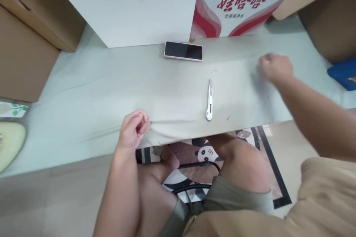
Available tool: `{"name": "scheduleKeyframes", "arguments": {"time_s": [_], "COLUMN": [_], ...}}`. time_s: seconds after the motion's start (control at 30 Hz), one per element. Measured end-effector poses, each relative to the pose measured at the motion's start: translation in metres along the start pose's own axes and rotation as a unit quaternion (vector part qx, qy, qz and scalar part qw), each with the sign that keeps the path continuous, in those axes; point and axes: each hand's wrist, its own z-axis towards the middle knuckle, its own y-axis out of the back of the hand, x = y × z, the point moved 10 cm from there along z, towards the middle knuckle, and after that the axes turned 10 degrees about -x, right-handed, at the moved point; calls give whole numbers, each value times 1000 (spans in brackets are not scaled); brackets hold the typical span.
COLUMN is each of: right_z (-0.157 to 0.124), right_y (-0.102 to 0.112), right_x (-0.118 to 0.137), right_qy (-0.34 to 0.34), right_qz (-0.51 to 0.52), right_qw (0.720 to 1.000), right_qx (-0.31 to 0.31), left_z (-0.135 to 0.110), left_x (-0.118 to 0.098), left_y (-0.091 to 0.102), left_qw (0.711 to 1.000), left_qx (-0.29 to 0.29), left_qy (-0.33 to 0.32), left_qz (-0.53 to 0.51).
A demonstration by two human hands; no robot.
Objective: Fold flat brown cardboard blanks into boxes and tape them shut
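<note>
My left hand (135, 127) rests at the front edge of the pale green cloth (105, 92), its fingers curled into a loose fist. Nothing shows inside it. A crease in the cloth runs rightward from its fingertips. Farther right and back, my right hand (277, 67) is closed in a fist above or on the cloth, slightly blurred. Whether it holds anything is hidden. Between the hands lies a white utility knife (209, 102), its blade end pointing away from me. Behind it, a phone (183, 51) with a dark screen and pinkish case lies flat.
A white box (130, 7) and a red-and-white water carton (236, 5) stand along the back. Brown cardboard boxes (25, 48) crowd the left, above a pale yellow-green object (11, 140). At the right are another brown box (330, 22) and a blue packet (345, 74).
</note>
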Motion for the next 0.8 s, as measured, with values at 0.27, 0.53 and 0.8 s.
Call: {"name": "scheduleKeyframes", "arguments": {"time_s": [0.27,0.53,0.8], "right_z": [-119,-134,-166], "right_y": [-21,44,30], "right_x": [11,110,336], "right_qy": [29,100,328], "right_qz": [-7,-32,50], "right_qw": [998,991,942], "right_qx": [56,77,51], "left_z": [-22,-35,-29], "left_x": [-8,-41,-49], "left_y": [-5,12,32], "left_qw": [998,986,985], "left_qx": [44,45,31], "left_qy": [-44,-119,-122], "left_qz": [-4,-112,-122]}}
